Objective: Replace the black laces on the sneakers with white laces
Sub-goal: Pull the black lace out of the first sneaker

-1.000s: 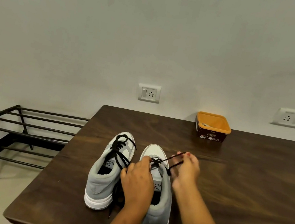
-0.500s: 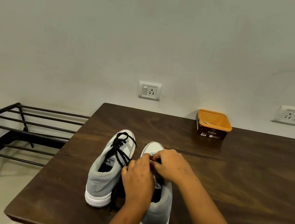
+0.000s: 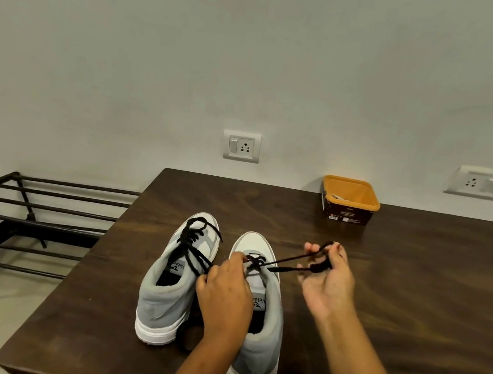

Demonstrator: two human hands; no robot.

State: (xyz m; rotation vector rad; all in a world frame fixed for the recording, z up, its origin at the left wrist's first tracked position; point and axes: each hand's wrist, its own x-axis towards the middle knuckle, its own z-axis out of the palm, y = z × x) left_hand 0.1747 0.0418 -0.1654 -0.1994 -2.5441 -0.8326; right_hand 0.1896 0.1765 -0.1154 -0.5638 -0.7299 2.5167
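Two grey and white sneakers stand side by side on the dark wooden table [image 3: 413, 312], toes pointing away from me. The left sneaker [image 3: 171, 288] still has its black lace [image 3: 193, 243] threaded and loosely tied. My left hand [image 3: 225, 297] rests on the tongue of the right sneaker [image 3: 262, 320], fingers curled at the eyelets. My right hand [image 3: 325, 281] is raised to the right of that shoe and pinches its black lace [image 3: 288, 260], which runs taut from the lower eyelets to my fingers. Only the bottom eyelets of the right shoe hold lace.
An orange tub [image 3: 349, 199] with something pale inside sits at the table's back edge by the wall. A black metal rack [image 3: 20, 224] stands on the floor left of the table. Wall sockets [image 3: 241, 146] are behind. The table's near edge lies just under the heels.
My right hand has swung from the eyelets out to the right, drawing the black lace out of the right sneaker. My left hand has stayed on the shoe.
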